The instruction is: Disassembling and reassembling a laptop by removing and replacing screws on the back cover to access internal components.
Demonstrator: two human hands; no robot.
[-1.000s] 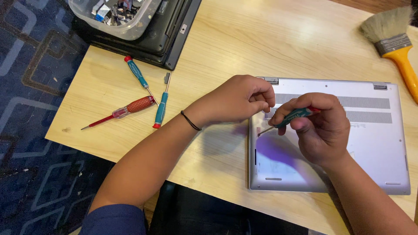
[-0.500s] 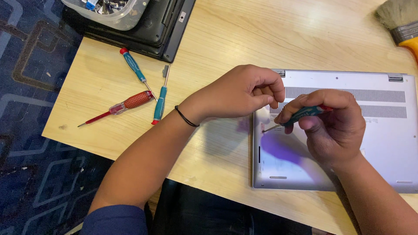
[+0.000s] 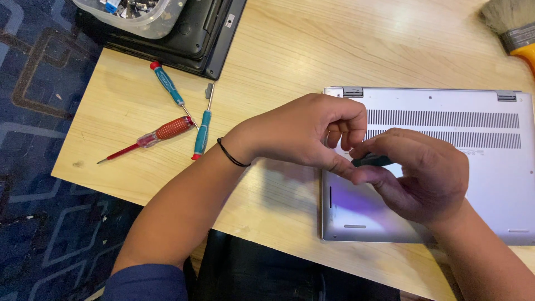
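Observation:
A silver laptop (image 3: 446, 184) lies upside down on the wooden table, vents toward the far side. My right hand (image 3: 418, 173) is closed around a small teal-handled screwdriver (image 3: 372, 161) just above the laptop's left part. My left hand (image 3: 304, 131), with a black band on the wrist, is curled at the laptop's left edge, its fingertips meeting the screwdriver's front end. The tool's tip is hidden between the fingers.
Three screwdrivers lie at the left: a red one (image 3: 159, 134) and two teal ones (image 3: 167, 85) (image 3: 203, 131). A black laptop (image 3: 189, 33) carrying a clear tub of parts (image 3: 134, 14) sits far left. A yellow-handled brush (image 3: 515, 28) is at the far right. Patterned blue carpet lies below.
My hands have closed together over the screwdriver, so its shaft is now covered by my left fingers. The view has shifted slightly to the right.

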